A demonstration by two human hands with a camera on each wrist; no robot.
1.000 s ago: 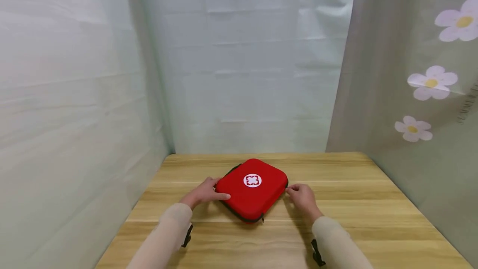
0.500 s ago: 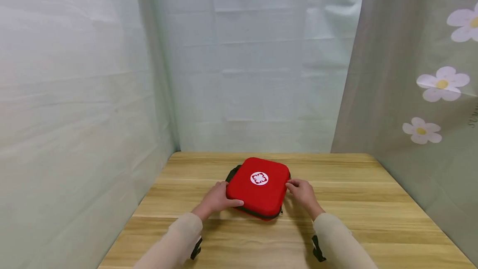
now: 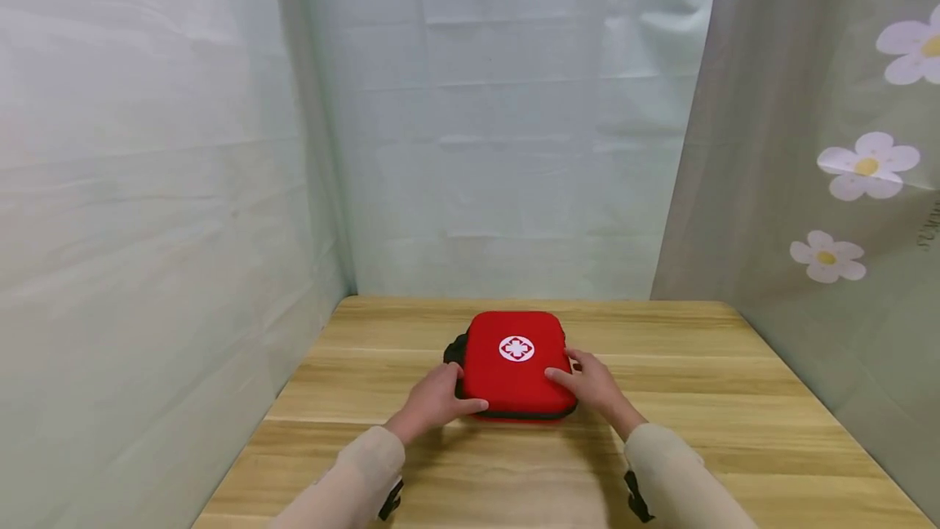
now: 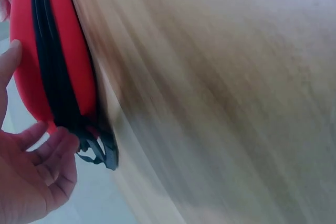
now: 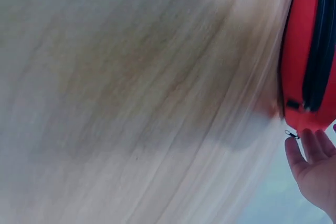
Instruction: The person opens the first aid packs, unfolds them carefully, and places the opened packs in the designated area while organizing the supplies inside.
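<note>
A red first-aid case (image 3: 507,386) with a round white emblem lies flat on the wooden table, its front edge nearly square to me. My left hand (image 3: 433,400) holds its left side, thumb over the near corner and fingers along the side wall. In the left wrist view the fingertips touch the black zip band (image 4: 55,72) beside a black carry strap (image 4: 109,150). On the other side, my right hand (image 3: 593,386) grips the case, thumb on the lid and fingers against the right wall. A small metal zip pull (image 5: 292,134) hangs by those fingers in the right wrist view.
The wood-grain table (image 3: 683,398) extends around the case on all sides. Pale curtains enclose it: one at the left (image 3: 161,186), one behind (image 3: 507,145), and a flower-printed one (image 3: 771,186) at the right.
The case has turned from a diagonal position until its front edge faces me. My left hand has shifted right with it. My right hand's thumb has moved from the side onto the lid.
</note>
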